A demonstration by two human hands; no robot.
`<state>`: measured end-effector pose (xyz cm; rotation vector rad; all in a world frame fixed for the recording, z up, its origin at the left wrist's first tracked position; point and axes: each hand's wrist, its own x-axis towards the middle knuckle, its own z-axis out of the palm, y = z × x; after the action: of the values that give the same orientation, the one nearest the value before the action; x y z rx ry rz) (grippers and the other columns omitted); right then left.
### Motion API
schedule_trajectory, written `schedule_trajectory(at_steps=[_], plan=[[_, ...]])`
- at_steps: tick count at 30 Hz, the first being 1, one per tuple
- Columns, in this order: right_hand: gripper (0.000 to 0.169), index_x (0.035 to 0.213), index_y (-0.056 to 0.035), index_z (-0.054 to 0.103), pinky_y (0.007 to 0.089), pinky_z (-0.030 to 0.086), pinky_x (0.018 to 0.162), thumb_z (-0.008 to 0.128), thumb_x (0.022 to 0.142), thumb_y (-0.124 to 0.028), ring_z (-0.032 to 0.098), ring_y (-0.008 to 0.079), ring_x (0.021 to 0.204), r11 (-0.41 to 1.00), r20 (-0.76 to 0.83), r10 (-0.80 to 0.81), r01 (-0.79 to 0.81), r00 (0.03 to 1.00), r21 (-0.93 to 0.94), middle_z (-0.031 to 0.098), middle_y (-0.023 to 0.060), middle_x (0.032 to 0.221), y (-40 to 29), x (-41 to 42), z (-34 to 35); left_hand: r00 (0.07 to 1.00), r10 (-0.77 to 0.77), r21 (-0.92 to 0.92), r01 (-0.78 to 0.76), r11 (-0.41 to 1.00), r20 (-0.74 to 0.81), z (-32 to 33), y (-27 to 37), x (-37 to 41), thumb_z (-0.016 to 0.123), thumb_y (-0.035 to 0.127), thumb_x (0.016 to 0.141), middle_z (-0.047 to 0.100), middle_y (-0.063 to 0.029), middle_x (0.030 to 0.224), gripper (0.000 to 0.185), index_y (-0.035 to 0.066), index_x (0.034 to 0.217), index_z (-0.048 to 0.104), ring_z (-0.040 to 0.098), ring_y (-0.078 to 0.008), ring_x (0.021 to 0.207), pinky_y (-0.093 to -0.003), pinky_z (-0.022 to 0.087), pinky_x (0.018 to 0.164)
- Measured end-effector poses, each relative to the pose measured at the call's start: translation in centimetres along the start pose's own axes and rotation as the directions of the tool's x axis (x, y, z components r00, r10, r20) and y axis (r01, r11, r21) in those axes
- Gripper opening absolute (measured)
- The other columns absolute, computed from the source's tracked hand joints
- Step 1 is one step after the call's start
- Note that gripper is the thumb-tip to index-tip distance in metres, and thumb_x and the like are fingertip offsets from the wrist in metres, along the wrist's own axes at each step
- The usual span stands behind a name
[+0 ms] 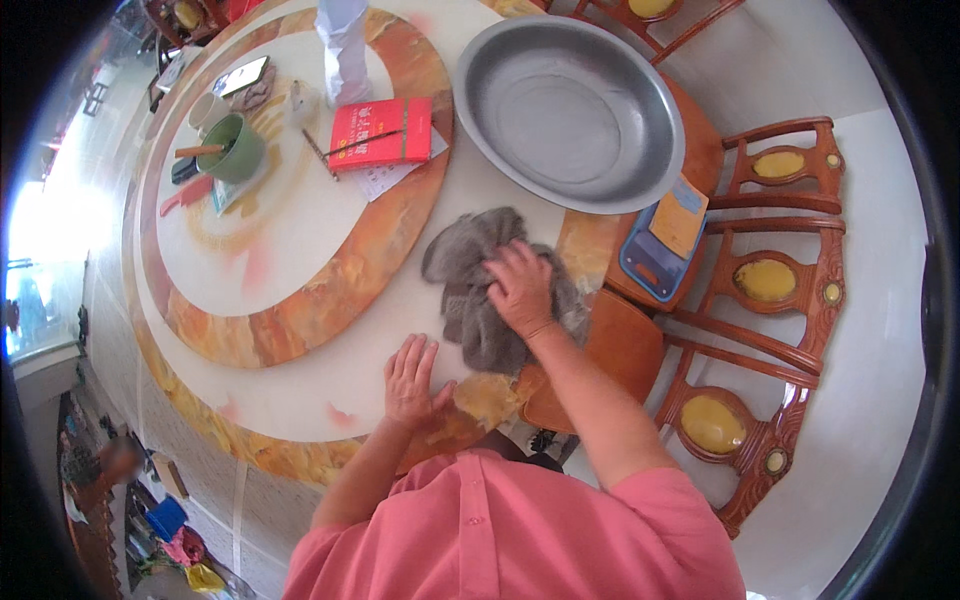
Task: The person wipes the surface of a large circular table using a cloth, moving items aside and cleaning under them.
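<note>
My right hand [521,289] presses down on a crumpled grey towel [480,322], its fingers curled into the folds. The towel lies spread in loose heaps on the marble-patterned round table [352,382], close to the near right rim. My left hand [411,386] rests palm down on the same tabletop, left of the towel, with fingers a little apart and nothing in it. Just beyond the towel stands a large, shallow metal basin [559,127] with nothing inside, overhanging the table's right side.
On the raised turntable [292,330] are a red box [381,133], a green cup [236,154], a smartphone [241,76], a red-handled tool [186,195] and crumpled white paper [343,56]. Wooden chairs [772,277] line the right; one seat holds a blue tray [652,255]. A person [120,459] is at lower left.
</note>
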<state>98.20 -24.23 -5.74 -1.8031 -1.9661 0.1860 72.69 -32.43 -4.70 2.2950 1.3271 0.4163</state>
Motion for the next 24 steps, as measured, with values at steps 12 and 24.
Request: schedule_trajectory(at_steps=[12,24], plan=[[0.075,0.135,-0.0188,0.046,0.0631,0.03,0.099,0.075,0.068,-0.035,0.032,0.0363,0.133,0.98,0.1,0.156,-0.141,0.983,-0.14,0.043,0.0128,0.139,-2.7,7.5,2.2,1.0,-0.003,0.019,0.002,1.0,0.024,0.0,-0.2,0.3,0.067,0.029,0.078,0.043,-0.0134,0.14,0.06,0.01,0.132,0.048,0.038,-0.0315,0.133,-0.0478,0.03,0.105],[0.065,0.13,-0.0246,0.052,0.0527,0.032,0.099,0.068,0.068,-0.013,0.036,0.0273,0.133,0.984,0.359,-0.077,0.129,0.93,-0.124,0.047,0.006,0.135,0.8,-3.1,-1.9,1.0,-0.001,0.006,0.001,1.0,-0.029,0.6,-0.7,-0.3,0.066,0.026,0.078,0.043,-0.0133,0.141,0.053,0.009,0.127,0.053,0.038,-0.032,0.133,-0.0478,0.031,0.105]])
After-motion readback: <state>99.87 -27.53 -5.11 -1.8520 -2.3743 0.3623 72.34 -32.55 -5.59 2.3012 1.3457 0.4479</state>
